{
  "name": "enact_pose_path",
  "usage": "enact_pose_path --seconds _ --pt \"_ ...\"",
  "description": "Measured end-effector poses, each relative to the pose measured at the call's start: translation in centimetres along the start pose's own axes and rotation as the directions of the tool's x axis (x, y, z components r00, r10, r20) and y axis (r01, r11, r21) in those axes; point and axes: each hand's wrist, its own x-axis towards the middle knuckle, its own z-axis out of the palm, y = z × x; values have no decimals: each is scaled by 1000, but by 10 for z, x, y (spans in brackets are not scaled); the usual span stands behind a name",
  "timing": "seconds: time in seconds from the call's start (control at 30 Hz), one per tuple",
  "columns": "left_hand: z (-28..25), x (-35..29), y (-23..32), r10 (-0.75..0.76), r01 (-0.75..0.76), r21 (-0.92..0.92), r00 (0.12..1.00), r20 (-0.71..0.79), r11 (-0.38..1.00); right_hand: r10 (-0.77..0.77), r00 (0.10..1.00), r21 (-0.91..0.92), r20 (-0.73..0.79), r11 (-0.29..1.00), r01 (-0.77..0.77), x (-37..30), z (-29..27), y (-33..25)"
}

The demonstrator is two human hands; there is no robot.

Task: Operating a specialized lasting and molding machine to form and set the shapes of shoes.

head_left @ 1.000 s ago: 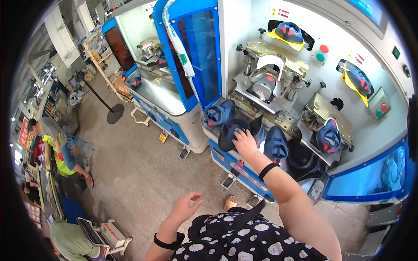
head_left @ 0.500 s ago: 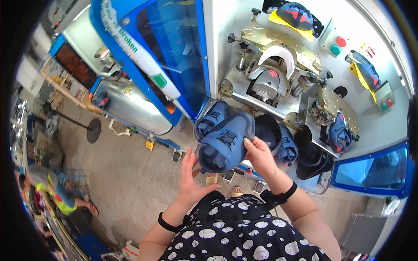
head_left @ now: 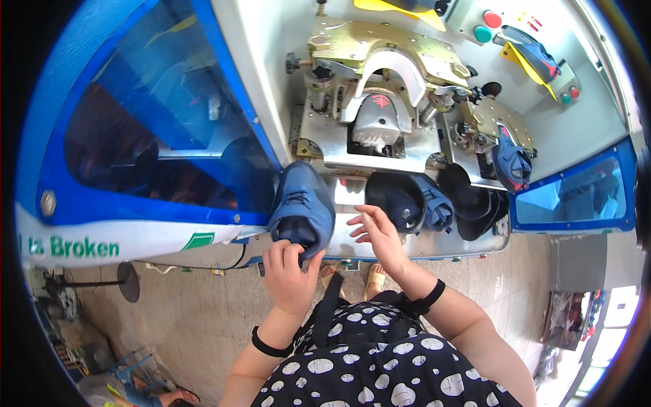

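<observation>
A blue lace-up sneaker (head_left: pixel 302 197) sits at the left end of the machine's metal ledge, its toe pointing away from me. At its heel, my left hand (head_left: pixel 288 275) pinches the collar with fingers and thumb. My right hand (head_left: pixel 381 237) hovers to the right of the sneaker, fingers apart and holding nothing. Closest to that hand are a black rounded cup-like piece (head_left: pixel 393 200) and another blue sneaker (head_left: pixel 436 205) on the ledge. Beyond them is a metal press station with a silver toe-shaped mould (head_left: pixel 378 119) under a white curved pad (head_left: pixel 393 64).
A blue-framed clear door (head_left: pixel 163 136) stands close on the left. Right of the mould, a second station holds a blue sneaker (head_left: pixel 512 163), with more black cup-like pieces (head_left: pixel 468 200) below. Red and green buttons (head_left: pixel 488 26) are on the back wall. A blue-framed window panel (head_left: pixel 573 193) edges the right side.
My right hand has let go of the sneaker and moved away from it. The sneaker is now at the ledge's left end, with my left hand on its heel. The view has shifted toward the machine.
</observation>
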Motion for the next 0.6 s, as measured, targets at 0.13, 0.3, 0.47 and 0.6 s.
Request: enact_pose_path --seconds 0.13,0.3,0.47,0.6 --pt "15 17 1 -107 67 187 971 212 980 -54 981 -234 -184 972 10 -21 -47 9" --pt "17 19 -13 -61 30 181 984 167 983 -118 931 -262 -345 965 25 -54 -87 12" --pt "27 17 -13 -165 75 274 932 324 959 -382 767 -400 -515 899 180 -67 -135 -21" --pt "13 5 3 -20 1 171 994 109 985 -717 358 -687 -598 689 233 -68 -212 -101"
